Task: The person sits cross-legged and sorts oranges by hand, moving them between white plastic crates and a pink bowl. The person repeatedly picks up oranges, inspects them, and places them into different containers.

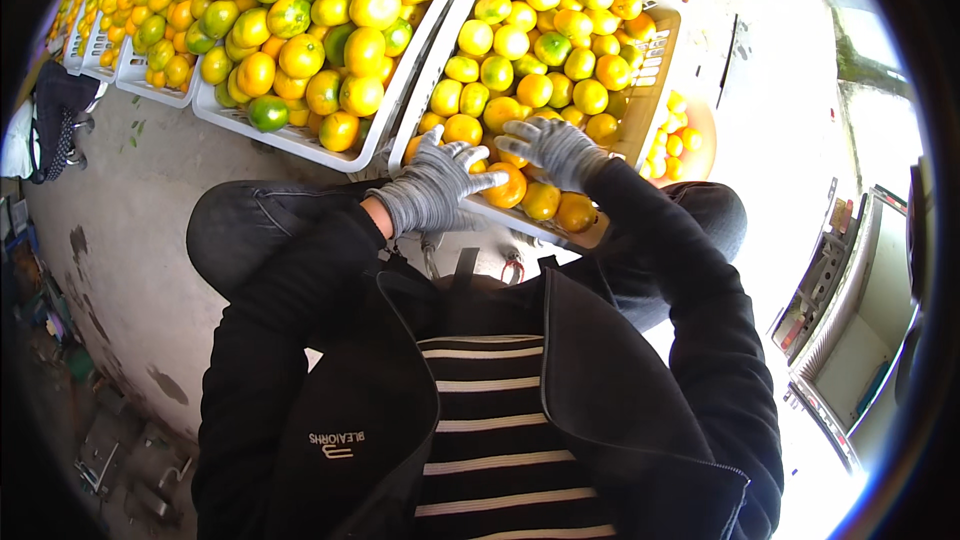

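In front of me stands a white plastic crate point(651, 67) filled with yellow-orange mandarins point(534, 90), some tinged green. My left hand point(435, 184), in a grey striped knit glove, rests over the crate's near left corner with its fingers spread on the fruit. One larger orange mandarin point(505, 185) lies beside its fingertips. Gloved the same way, my right hand point(556, 152) lies on the mandarins in the near half of the crate, palm down. Its fingertips reach in among the fruit; whether they grip one is hidden.
Left of my crate, another white crate point(285, 146) is heaped with larger mandarins, and more full crates point(157, 90) line up beyond it. An orange basin point(701, 139) of small fruit sits at the right. A tricycle-like vehicle or cart bed point(855, 330) stands far right.
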A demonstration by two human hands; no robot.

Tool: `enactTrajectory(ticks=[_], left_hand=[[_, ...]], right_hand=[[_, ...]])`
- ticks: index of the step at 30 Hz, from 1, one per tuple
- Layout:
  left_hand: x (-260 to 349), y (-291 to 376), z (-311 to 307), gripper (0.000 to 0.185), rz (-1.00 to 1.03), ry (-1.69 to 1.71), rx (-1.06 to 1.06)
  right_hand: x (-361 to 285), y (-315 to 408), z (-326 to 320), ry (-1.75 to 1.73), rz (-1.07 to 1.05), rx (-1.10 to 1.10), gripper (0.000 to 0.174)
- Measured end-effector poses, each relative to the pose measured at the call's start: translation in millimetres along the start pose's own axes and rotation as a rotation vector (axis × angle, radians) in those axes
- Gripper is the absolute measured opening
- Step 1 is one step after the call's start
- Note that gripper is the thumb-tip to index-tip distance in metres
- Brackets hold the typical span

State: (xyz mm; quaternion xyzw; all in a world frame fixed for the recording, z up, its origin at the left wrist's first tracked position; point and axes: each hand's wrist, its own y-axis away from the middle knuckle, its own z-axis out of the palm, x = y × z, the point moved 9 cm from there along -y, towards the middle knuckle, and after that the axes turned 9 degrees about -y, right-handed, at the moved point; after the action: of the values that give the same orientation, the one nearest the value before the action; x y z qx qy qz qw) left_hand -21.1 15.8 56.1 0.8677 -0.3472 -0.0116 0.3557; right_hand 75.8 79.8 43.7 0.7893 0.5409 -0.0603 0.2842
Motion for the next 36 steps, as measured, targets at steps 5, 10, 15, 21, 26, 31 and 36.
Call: enactTrajectory(ticks=[5,10,15,21,26,31,36], left_hand=[[-1.3,-0.5,2.7,0.082,-0.005,-0.039,-0.003],[-3.1,-4.3,6.5,0.086,0.012,0.033,0.101],[-1.8,-0.9,1.1,0.083,0.007,0.002,0.054],[-0.3,0.4,1.6,0.081,0.009,-0.019,0.017],[-2.3,0.2,0.3,0.081,-0.001,0.000,0.027],[-1.4,-1.0,1.0,0.081,0.015,-0.023,0.006],[-3.8,-6.3,13.7,0.087,-0.008,-0.006,0.028]], right_hand=[[27.2,8.0,-29.0,-0.280,0.150,0.164,0.054],[156.5,83.2,-51.3,-1.280,0.790,0.882,0.045],[130.2,65.8,1.3,-1.562,0.766,0.593,0.050],[118.7,43.0,-5.9,-1.477,0.775,0.580,0.048],[122.0,22.6,-24.1,-1.543,0.690,0.661,0.052],[74.1,-50.6,-13.4,-1.577,0.503,0.528,0.054],[19.8,-120.1,-24.6,-0.583,0.458,0.326,0.052]])
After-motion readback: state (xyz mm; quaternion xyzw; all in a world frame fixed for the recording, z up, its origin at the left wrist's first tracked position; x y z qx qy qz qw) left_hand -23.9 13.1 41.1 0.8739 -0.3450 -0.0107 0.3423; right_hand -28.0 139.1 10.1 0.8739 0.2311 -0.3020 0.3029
